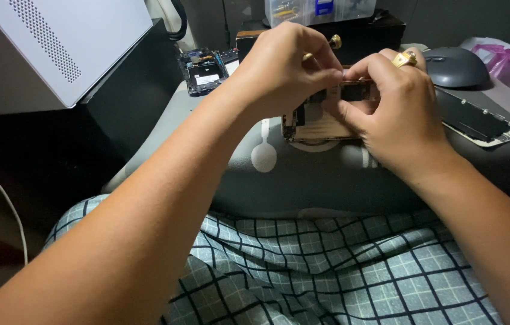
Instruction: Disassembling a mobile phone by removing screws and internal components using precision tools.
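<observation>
Checked cloth (327, 265) covers the lap nearest the camera; beyond it, on the grey desk (327, 180), an opened phone (318, 123) lies lengthwise left to right; left hand (282, 69) and right hand (396, 108) both pinch closed at its upper edge, apparently on a small part.

Dim, warm overhead light; dark left side, slightly soft focus.
</observation>
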